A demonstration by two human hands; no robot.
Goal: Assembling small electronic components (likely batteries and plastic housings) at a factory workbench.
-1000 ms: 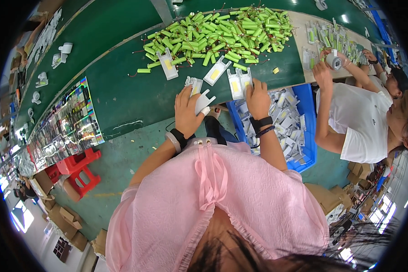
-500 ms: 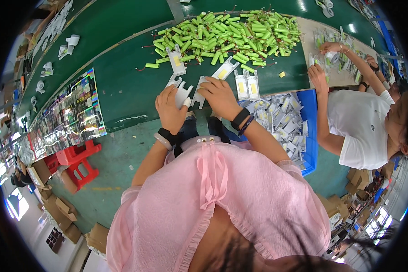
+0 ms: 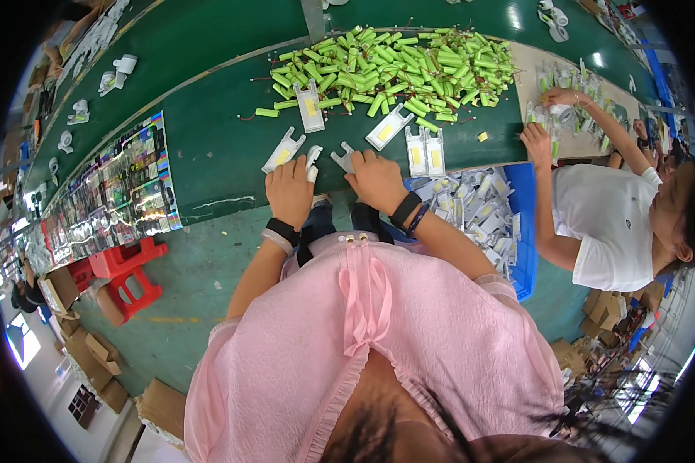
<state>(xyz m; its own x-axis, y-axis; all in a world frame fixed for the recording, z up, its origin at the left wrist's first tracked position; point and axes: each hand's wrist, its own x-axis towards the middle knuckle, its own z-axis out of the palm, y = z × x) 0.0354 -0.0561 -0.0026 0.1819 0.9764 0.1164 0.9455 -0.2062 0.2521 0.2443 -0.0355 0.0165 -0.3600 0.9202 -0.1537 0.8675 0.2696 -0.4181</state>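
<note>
My left hand (image 3: 289, 189) rests at the near edge of the green table (image 3: 208, 131), its fingers closed on a small white plastic part (image 3: 312, 161). My right hand (image 3: 376, 179) lies beside it, fingers on another white plastic part (image 3: 343, 157). A white holder with a yellow cell (image 3: 283, 150) lies just beyond my left hand. More filled white holders (image 3: 424, 150) lie beyond my right hand. A big heap of green cylindrical cells (image 3: 394, 69) covers the table farther back.
A blue bin (image 3: 520, 224) of white holders stands at my right. A person in a white shirt (image 3: 606, 224) works at the table to the right. Colourful flat packs (image 3: 116, 193) lie at left, a red stool (image 3: 127, 274) and cardboard boxes (image 3: 93, 363) on the floor.
My right hand has come left from over the blue bin to the table edge beside my left hand. Both hands now sit together on white parts.
</note>
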